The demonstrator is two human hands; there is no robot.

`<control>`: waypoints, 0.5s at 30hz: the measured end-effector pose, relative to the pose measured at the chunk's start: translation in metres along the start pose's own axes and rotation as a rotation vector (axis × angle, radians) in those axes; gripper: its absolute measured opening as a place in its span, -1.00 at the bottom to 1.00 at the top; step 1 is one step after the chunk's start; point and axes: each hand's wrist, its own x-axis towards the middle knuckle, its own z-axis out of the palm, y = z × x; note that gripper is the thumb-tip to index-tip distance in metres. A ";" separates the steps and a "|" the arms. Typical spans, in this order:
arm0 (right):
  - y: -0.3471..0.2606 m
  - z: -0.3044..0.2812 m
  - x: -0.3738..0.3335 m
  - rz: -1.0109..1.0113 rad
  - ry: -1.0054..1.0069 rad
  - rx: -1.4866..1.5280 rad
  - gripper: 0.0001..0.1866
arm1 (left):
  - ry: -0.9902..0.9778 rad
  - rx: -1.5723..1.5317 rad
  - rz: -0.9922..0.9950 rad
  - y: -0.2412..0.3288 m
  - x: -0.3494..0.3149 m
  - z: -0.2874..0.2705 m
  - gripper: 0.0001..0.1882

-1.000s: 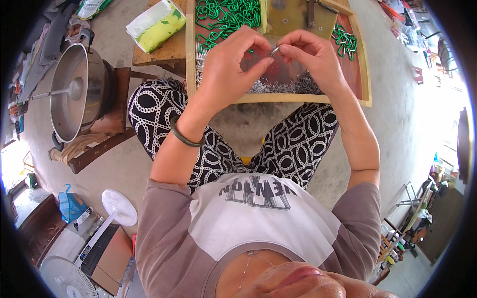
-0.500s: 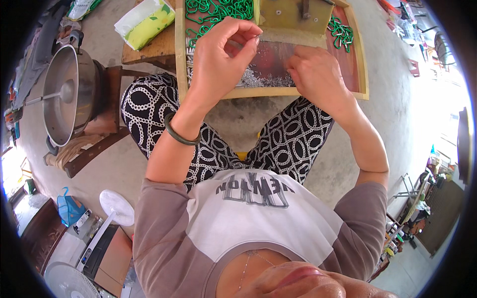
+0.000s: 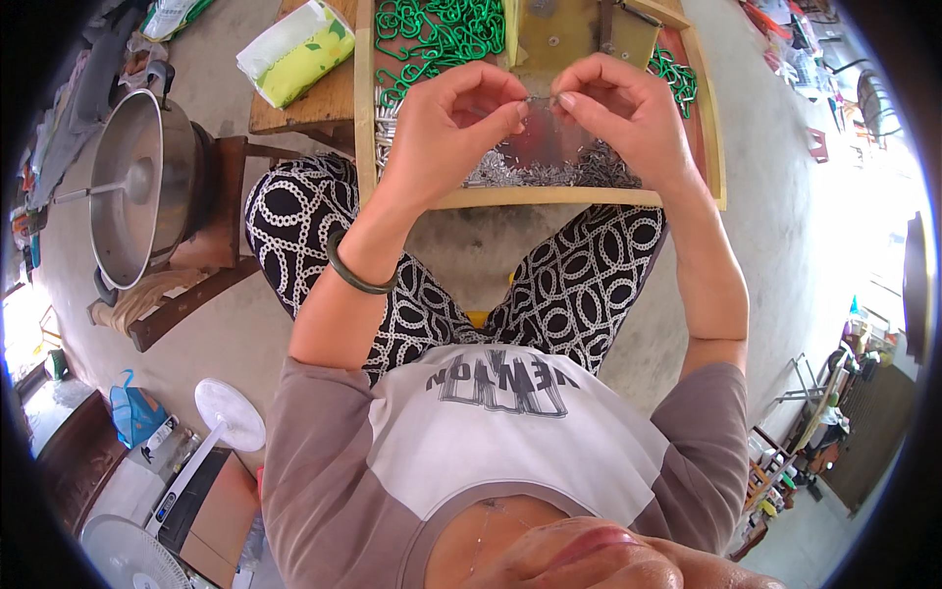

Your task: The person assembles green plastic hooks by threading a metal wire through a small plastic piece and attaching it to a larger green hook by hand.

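Observation:
Thumb and index finger of my left hand [image 3: 456, 123] are pinched together, and so are those of my right hand [image 3: 628, 123]. Their tips nearly meet over the wooden-rimmed tray [image 3: 549, 199]. A tiny dark metal piece shows at the fingertips; its exact kind is too small to tell. Below my hands lie a heap of small silvery metal pins [image 3: 500, 171] and a darker heap of little metal pieces [image 3: 608, 167]. Green S-shaped wire hooks [image 3: 442, 34] fill the tray's far left, and more green hooks [image 3: 675, 79] lie at the right.
A yellowish metal plate with an upright lever [image 3: 554, 39] stands at the tray's far middle. To the left, a tissue pack [image 3: 296, 54] rests on a wooden bench [image 3: 294, 123]. A big metal pan [image 3: 128, 191] with a ladle sits farther left. A fan [image 3: 231, 417] stands lower left.
My right hand has lifted from the tray's near side and come up beside my left fingertips, now pinching. My left hand has shifted slightly down and right.

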 end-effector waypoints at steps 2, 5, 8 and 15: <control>0.005 0.007 0.005 -0.054 0.026 0.238 -0.87 | -0.033 -0.064 -0.038 -0.001 0.000 -0.001 -0.85; 0.006 0.011 0.008 -0.095 0.011 0.205 -0.88 | -0.070 -0.215 -0.001 -0.004 0.001 -0.001 -0.85; 0.007 0.011 0.009 -0.133 0.007 0.223 -0.88 | -0.067 -0.265 -0.011 -0.001 0.000 -0.003 -0.86; 0.017 0.016 0.012 -0.162 -0.042 0.330 -0.89 | -0.116 -0.350 -0.027 -0.002 0.002 -0.005 -0.88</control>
